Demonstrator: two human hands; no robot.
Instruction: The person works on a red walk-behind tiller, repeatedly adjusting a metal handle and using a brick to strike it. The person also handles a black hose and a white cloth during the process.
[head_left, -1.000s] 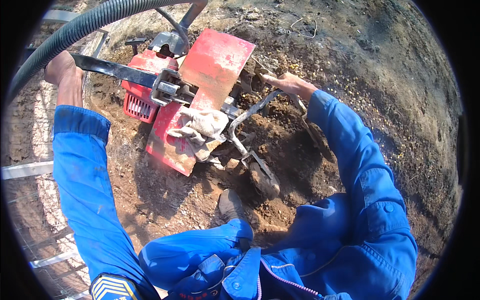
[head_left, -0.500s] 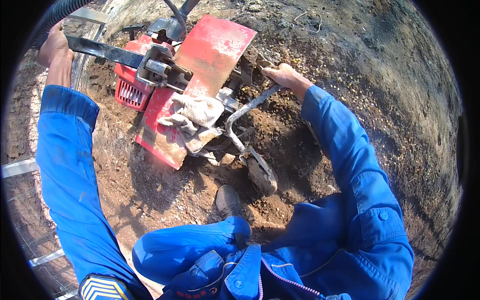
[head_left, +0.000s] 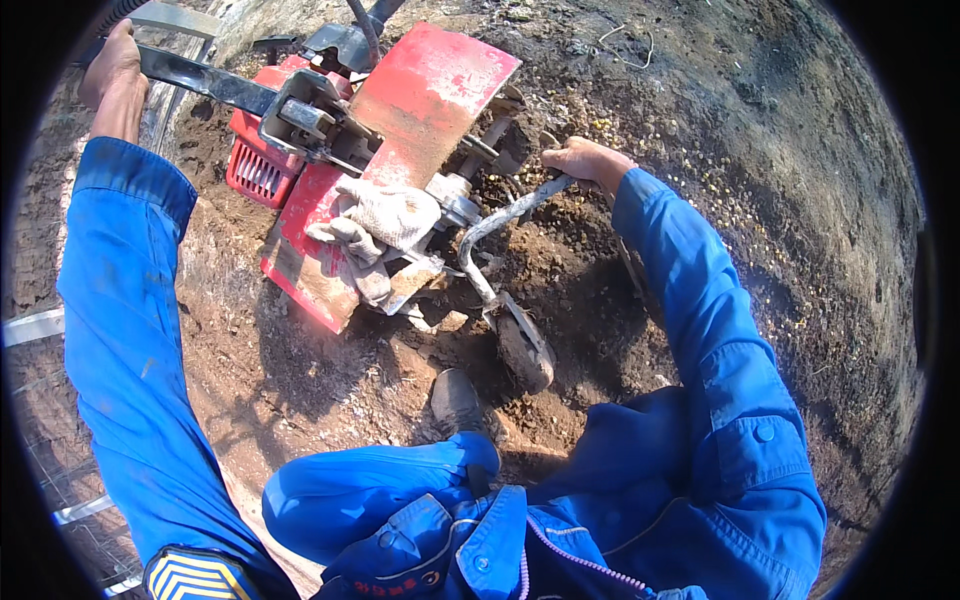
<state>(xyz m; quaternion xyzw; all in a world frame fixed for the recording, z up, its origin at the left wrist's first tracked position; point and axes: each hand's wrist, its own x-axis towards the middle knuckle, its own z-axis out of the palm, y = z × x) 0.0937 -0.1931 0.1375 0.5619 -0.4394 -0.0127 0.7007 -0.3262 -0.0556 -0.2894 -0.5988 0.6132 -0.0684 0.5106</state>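
Observation:
A red rotary tiller (head_left: 430,100), its paint worn and muddy, lies tilted on the soil. My left hand (head_left: 113,68) is wrapped round its black handle bar (head_left: 205,84) at the upper left. To the right of the machine, my right hand (head_left: 592,163) is closed at the upper end of a bent metal bar (head_left: 508,212); the fingers' underside is hidden. That bar runs down to a mud-caked wheel (head_left: 525,352). Pale work gloves (head_left: 385,215) rest on the red guard. Dirty tines (head_left: 510,145) show between the guard and my right hand.
My shoe (head_left: 457,400) stands on the soil just left of the wheel. Loose dirt with pale yellow bits (head_left: 690,180) spreads to the right. Metal framing (head_left: 35,327) runs along the left edge. A thin wire (head_left: 630,55) lies at the top.
My right hand has shifted slightly right and down, and the bent bar's upper part has moved right with it. The guard has tilted a little; the gloves have shifted slightly left.

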